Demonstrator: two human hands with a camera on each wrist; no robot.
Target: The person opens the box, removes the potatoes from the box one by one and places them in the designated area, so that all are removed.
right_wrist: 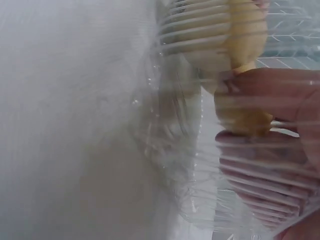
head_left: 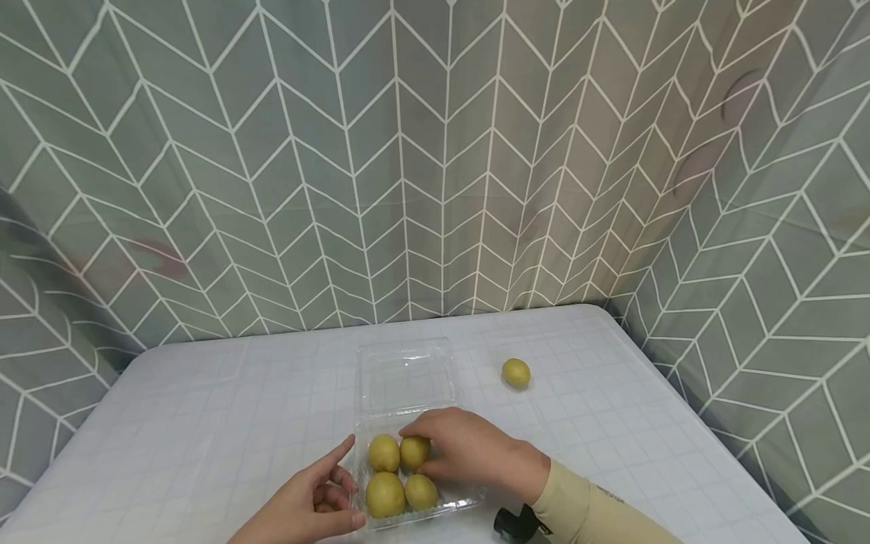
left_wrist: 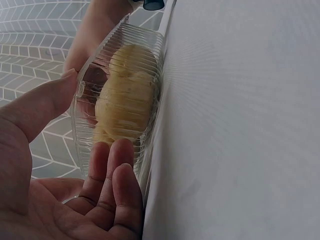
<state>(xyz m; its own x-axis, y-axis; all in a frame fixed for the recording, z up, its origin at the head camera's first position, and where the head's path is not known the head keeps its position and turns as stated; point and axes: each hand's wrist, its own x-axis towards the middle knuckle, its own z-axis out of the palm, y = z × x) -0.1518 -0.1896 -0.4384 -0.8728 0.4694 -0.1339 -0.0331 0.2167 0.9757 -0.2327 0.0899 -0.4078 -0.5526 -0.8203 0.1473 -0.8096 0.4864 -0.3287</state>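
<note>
A clear plastic clamshell box [head_left: 435,514] lies unfolded on the table, with several yellow lemons [head_left: 385,495] in its base. Reaching in from the right, my right hand [head_left: 469,447] pinches one lemon [head_left: 414,453] at the back right of the group; in the right wrist view, thumb and fingers sit on both sides of this lemon [right_wrist: 242,114], seen through the ribbed wall. My left hand [head_left: 306,499] is at the box's left side. In the left wrist view, its fingertips [left_wrist: 122,150] touch the ribbed wall, and one digit reaches up to the rim.
The box's lid [head_left: 406,375] lies folded back, away from me. One loose lemon [head_left: 516,373] sits on the white tablecloth [head_left: 238,408], to the right of the lid. Patterned grey curtains [head_left: 421,166] hang behind the table and at its sides.
</note>
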